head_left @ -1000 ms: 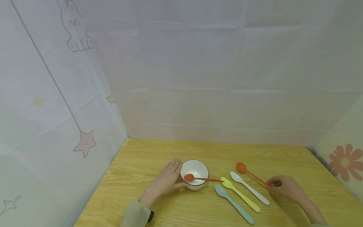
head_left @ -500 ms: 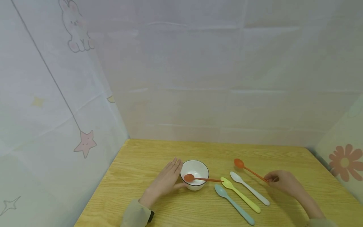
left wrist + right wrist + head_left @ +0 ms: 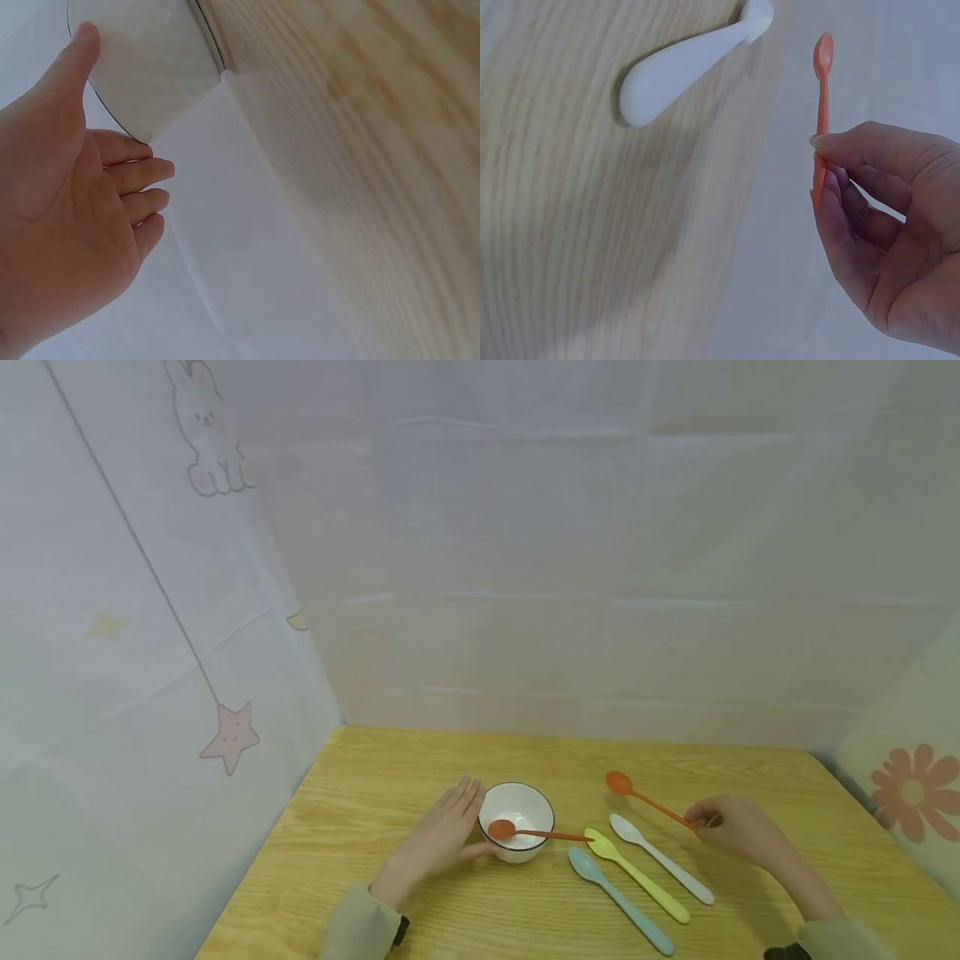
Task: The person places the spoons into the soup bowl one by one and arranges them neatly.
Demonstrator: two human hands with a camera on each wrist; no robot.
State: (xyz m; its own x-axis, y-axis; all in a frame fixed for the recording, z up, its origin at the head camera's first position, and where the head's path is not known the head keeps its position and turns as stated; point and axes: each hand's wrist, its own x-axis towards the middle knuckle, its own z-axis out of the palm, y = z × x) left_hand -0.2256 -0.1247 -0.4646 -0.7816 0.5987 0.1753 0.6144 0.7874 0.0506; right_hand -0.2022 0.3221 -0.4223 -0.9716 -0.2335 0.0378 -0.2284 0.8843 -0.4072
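At the middle of the table my left hand [image 3: 438, 837] lies against the left side of a white, dark-rimmed bowl [image 3: 528, 802]. Its fingers are straight and its thumb touches the bowl's front. In the left wrist view, the left hand [image 3: 82, 180] has fingertips and thumb at the bowl [image 3: 150, 67]. An orange-red spoon [image 3: 551, 836] lies across the bowl, its handle over the right rim. To the right, my right hand [image 3: 738, 831] holds an orange spoon [image 3: 660, 807] above the table. The right wrist view shows thumb and fingers pinching the handle end, head pointing away.
A white spoon [image 3: 663, 860], a yellow spoon [image 3: 637, 878] and a light blue spoon [image 3: 622, 902] lie slantwise side by side on the wooden table [image 3: 397, 752], right of the bowl. Printed cloth walls [image 3: 525, 568] stand behind and beside the table.
My right hand has risen and moved left and away from me, carrying the orange spoon toward the bowl. The left hand and bowl have stayed in place.
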